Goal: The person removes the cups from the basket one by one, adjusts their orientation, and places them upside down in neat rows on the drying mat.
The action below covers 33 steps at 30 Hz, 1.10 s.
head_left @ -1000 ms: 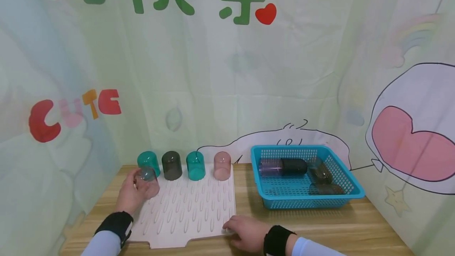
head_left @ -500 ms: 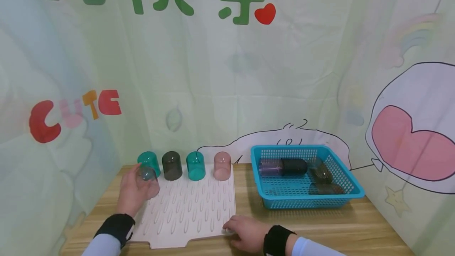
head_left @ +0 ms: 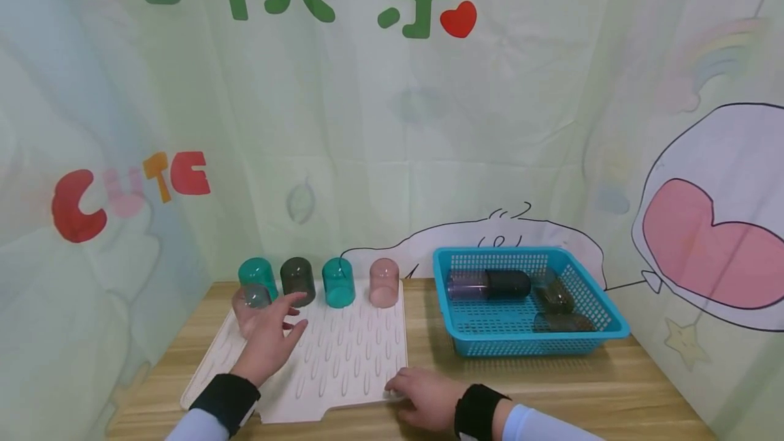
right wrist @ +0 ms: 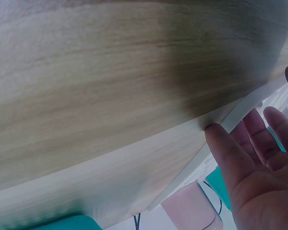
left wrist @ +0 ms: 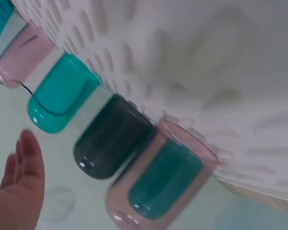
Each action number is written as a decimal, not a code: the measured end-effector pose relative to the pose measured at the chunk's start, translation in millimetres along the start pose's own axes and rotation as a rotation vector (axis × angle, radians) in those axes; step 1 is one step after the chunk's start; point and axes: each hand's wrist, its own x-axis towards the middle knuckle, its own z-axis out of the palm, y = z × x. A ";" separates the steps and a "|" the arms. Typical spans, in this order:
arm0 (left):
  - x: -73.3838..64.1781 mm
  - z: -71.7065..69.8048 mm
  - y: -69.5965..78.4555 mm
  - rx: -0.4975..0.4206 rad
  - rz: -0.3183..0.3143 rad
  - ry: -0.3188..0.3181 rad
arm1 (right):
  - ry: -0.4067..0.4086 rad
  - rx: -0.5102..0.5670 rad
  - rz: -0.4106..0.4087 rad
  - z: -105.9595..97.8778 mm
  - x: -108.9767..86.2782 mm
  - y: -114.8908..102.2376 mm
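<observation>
My left hand [head_left: 269,337] hovers above the white ridged drying board [head_left: 349,359], its fingers extended and holding nothing. Just left of it stands a clear pink cup [head_left: 243,315], upside down, partly covered by the hand in the head view. Behind are more upturned cups in a row: a teal cup [head_left: 256,271], a dark grey cup [head_left: 297,278], another teal cup [head_left: 339,284] and a second pink cup [head_left: 384,284]. At the board's front right corner my right hand [head_left: 429,397] rests with its fingertips on the edge, fingers slightly bent.
A blue mesh basket [head_left: 539,342] stands on the wooden table [head_left: 520,386] right of the board. It holds a purple cup [head_left: 467,286], a black cup [head_left: 508,284] and brownish clear cups [head_left: 560,322], lying on their sides. A printed curtain [head_left: 416,121] hangs behind.
My left hand has let go of the front pink cup and moved right, over the board. That cup now stands slightly farther left. The right hand keeps its place.
</observation>
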 end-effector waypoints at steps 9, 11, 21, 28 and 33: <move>-16.1 27.9 29.3 0.002 -0.112 -0.361 | -0.001 -0.014 -0.015 -2.4 -0.5 -3.4; -19.3 31.5 32.3 -0.003 -0.106 -0.404 | 0.006 -0.022 -0.018 -1.4 -0.2 -2.7; -28.5 40.2 38.1 -0.021 0.004 -0.543 | 0.022 -0.023 -0.021 3.1 0.4 2.9; -35.9 45.9 44.5 0.000 0.013 -0.609 | 0.020 -0.016 -0.014 3.9 1.2 3.2; -40.6 47.4 48.4 0.036 0.070 -0.618 | 0.023 -0.014 -0.008 2.3 0.7 1.0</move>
